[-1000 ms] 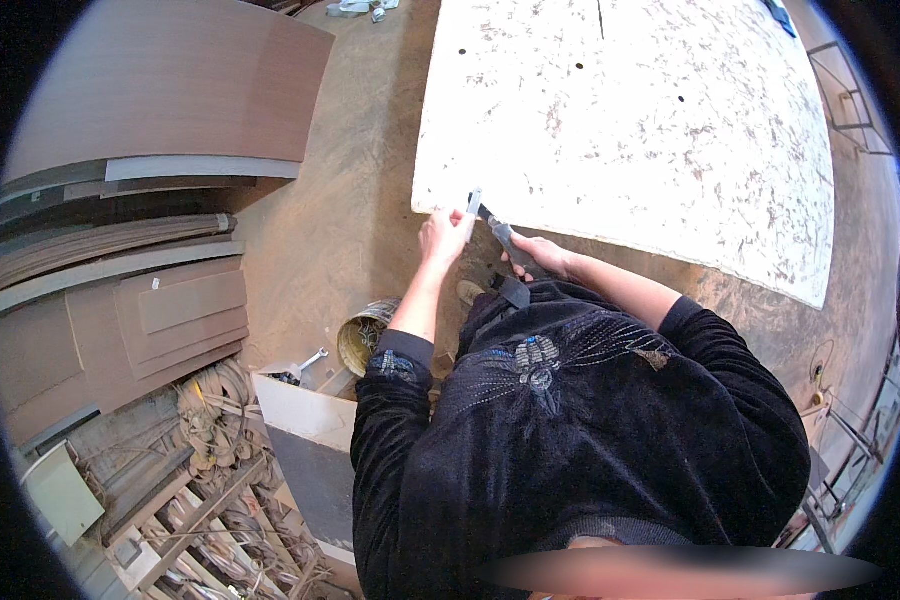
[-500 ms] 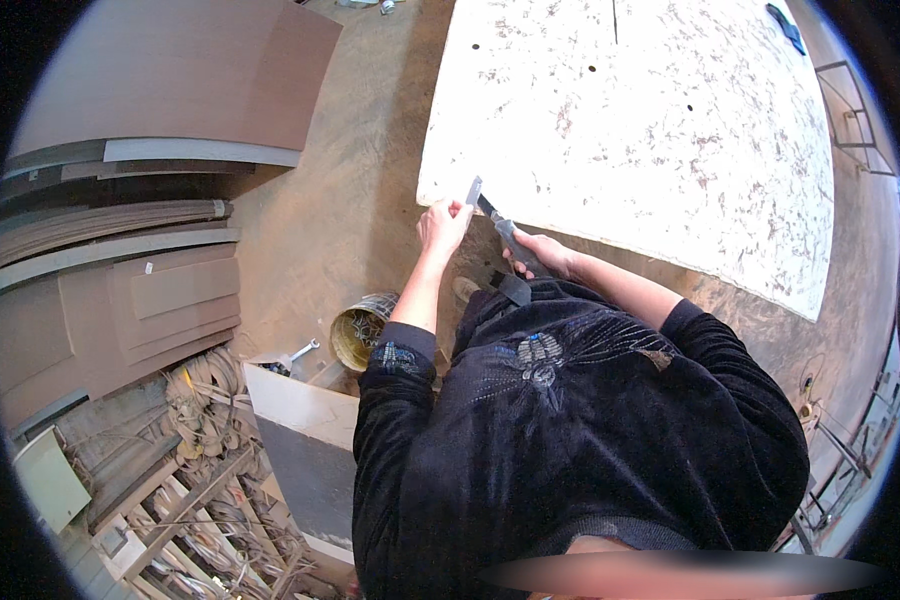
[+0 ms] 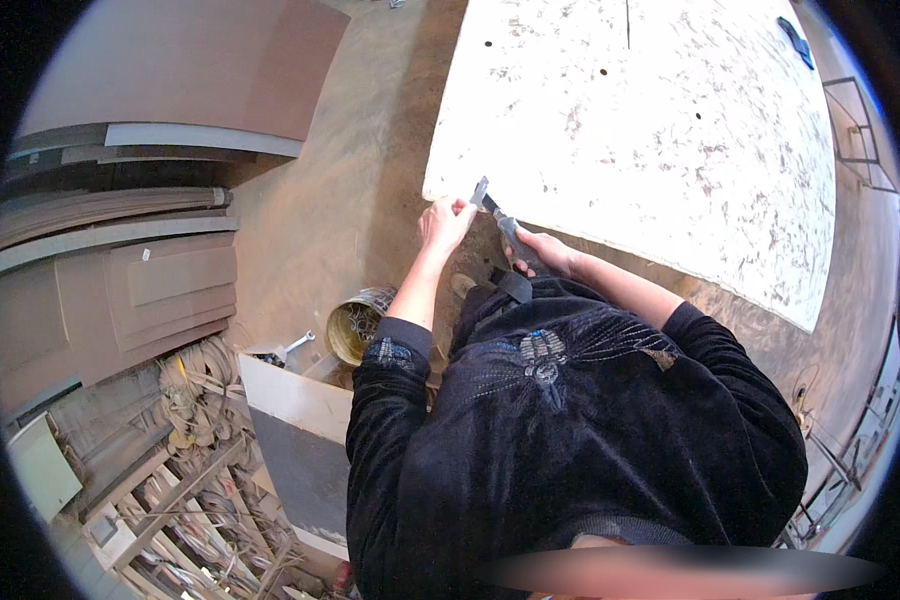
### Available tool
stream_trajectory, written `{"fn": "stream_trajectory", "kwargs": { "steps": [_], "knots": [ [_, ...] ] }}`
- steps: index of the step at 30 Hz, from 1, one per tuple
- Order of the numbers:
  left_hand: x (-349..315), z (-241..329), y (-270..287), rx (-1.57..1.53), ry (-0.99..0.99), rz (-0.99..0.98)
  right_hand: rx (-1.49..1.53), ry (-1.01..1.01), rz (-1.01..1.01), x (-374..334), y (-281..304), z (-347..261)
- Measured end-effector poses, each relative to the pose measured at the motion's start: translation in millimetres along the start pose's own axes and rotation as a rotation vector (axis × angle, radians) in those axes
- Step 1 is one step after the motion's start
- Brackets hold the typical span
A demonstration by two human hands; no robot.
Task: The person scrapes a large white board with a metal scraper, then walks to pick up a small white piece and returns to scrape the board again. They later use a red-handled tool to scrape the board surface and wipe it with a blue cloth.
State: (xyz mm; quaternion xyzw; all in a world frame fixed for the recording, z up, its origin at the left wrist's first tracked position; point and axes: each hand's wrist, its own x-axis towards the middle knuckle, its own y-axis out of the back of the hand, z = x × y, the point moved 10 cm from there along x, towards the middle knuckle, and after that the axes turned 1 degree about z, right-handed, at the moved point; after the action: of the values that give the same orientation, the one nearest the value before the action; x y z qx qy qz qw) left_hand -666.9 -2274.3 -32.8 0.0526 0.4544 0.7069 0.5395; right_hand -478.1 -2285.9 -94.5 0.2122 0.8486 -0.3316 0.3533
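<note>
My left hand (image 3: 446, 222) is closed around a small flat metal piece (image 3: 479, 190) at the near left corner of a large white speckled board (image 3: 660, 130). My right hand (image 3: 537, 250) grips a dark-handled tool (image 3: 507, 232) whose tip points up toward that metal piece, right beside the left hand. Both hands meet just below the board's near edge. My black velvet sleeves and torso fill the lower middle of the view.
A round tin bucket (image 3: 355, 322) stands on the dirt floor by my left elbow. Brown panels (image 3: 140, 270) are stacked at the left. A white box (image 3: 295, 400) and a rack of coiled strips (image 3: 190, 500) lie lower left. A blue tool (image 3: 796, 40) rests on the board's far right.
My hands have stayed together at the board's corner. The view has shifted slightly, and the left hand's metal piece is tilted a little more upright.
</note>
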Motion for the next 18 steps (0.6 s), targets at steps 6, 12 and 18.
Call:
{"fn": "stream_trajectory", "kwargs": {
  "steps": [6,12,18],
  "knots": [
    [-33,-86,-2,-0.718,0.111,0.324,-0.106,0.037,-0.004,10,-8,-13],
    [-214,-316,-39,-1.262,0.835,1.023,-0.338,-0.034,-0.095,4,-55,-33],
    [-404,-496,-115,-1.541,1.134,1.681,-0.416,-0.226,-0.276,74,-137,-39]
  ]
}}
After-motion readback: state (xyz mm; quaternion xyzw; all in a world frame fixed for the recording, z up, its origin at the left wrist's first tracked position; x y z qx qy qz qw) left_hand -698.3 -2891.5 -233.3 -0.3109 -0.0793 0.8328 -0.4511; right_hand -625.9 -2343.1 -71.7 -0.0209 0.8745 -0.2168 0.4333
